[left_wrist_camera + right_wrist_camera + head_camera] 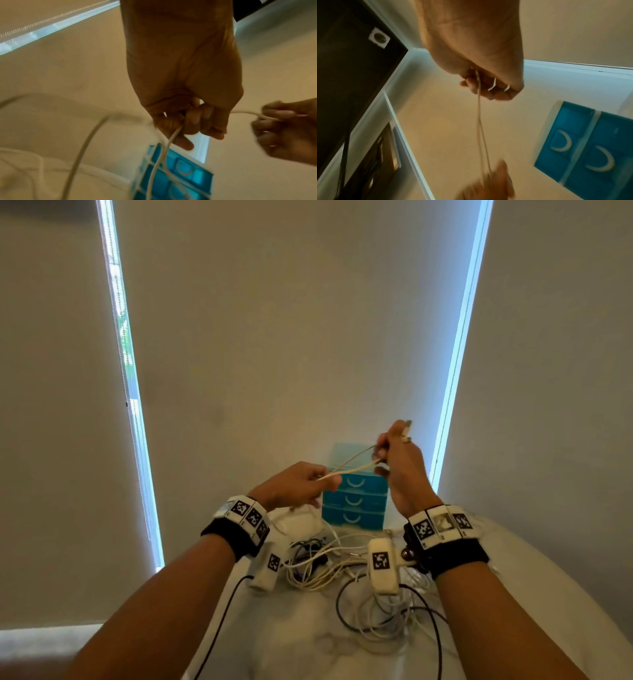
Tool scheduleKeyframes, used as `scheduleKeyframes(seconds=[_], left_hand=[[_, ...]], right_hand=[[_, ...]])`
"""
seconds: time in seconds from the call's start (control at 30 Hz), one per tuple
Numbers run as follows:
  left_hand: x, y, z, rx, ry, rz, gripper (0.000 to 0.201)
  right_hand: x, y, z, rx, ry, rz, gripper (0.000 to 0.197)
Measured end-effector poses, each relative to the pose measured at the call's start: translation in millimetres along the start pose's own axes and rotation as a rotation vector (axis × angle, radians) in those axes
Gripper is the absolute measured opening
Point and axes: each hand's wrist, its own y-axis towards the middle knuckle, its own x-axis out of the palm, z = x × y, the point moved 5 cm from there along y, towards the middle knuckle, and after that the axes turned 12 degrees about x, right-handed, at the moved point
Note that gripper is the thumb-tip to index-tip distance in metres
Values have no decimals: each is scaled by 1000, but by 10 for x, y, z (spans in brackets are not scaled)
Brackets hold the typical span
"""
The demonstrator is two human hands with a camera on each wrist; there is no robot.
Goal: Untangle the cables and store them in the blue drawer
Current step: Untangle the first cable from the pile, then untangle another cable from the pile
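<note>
Both hands are raised above the table in front of a blue drawer unit [356,501] with three shut drawers. My left hand [301,484] pinches a thin white cable [349,469], and my right hand [394,453], higher and to the right, grips the same cable's other part. Two strands stretch taut between the hands. In the left wrist view the white cable [159,155] hangs down from my left hand [190,121] in front of the drawer unit [180,175]. The right wrist view shows my right hand [486,86] holding the cable [479,121].
A tangled heap of white and black cables [342,570] lies on the white marble table [308,645], below the hands. Wrist-camera modules and a black lead [222,621] hang by my forearms. Window blinds fill the wall behind.
</note>
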Motion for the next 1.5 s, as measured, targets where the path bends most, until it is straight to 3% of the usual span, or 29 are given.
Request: scheduleKeyframes(seconds=[0.1, 0.27, 0.37, 0.47, 0.53, 0.63, 0.73, 0.83, 0.9, 0.97, 1.03, 1.07, 1.1, 1.2, 1.33, 1.43, 1.47, 1.5], left_hand=[[-155, -96, -82, 13, 81, 13, 54], [-233, -102, -278, -84, 430, -33, 74], [-354, -247, -515, -86, 444, -31, 56], [-558, -353, -530, -27, 176, 182, 19], [-675, -407, -467, -26, -11, 371, 24], [-838, -463, -390, -87, -2, 583, 10], [-964, -530, -320, -118, 222, 507, 39], [-1205, -652, -333, -158, 975, 229, 63], [-1426, -808, -515, -390, 1217, 69, 65], [-1597, -1030, -945, -708, 1142, -69, 78], [-1682, -1232, -1319, -888, 971, -105, 105], [-1720, -1309, -1507, -867, 861, -62, 109], [-1734, -1371, -1613, -818, 761, -5, 98], [-1638, -1588, -1525, -706, 579, -8, 48], [-1512, -1848, -1663, -810, 380, 9, 27], [-1491, -1859, -1637, -945, 592, 34, 28], [-1465, -1742, -1538, -907, 706, 62, 30], [-1395, -1550, -1390, -784, 760, 69, 33]], right_hand=[[-327, 87, -76, 51, 225, 176, 49], [-343, 103, -11, 18, 291, 224, 51], [-361, 122, 12, -8, 415, 183, 47], [-460, 130, -27, -55, 418, 187, 47], [-515, 154, -44, -74, 410, 230, 49], [-478, 180, -62, -75, 252, 263, 54], [-548, 191, -82, -104, 280, 370, 55], [-710, 200, -113, -131, 357, 433, 53], [-661, 204, -78, -120, 400, 365, 48], [-477, 185, 17, -82, 398, 267, 44], [-326, 149, 108, -59, 377, 230, 42], [-318, 144, 144, -54, 387, 245, 42], [-343, 143, 164, -48, 405, 265, 42], [-464, 151, 184, -34, 405, 272, 44], [-487, 128, 229, -23, 384, 223, 45], [-392, 119, 272, 41, 302, 70, 45], [-347, 117, 286, 54, 264, 34, 44], [-301, 109, 296, 58, 234, 10, 44]])
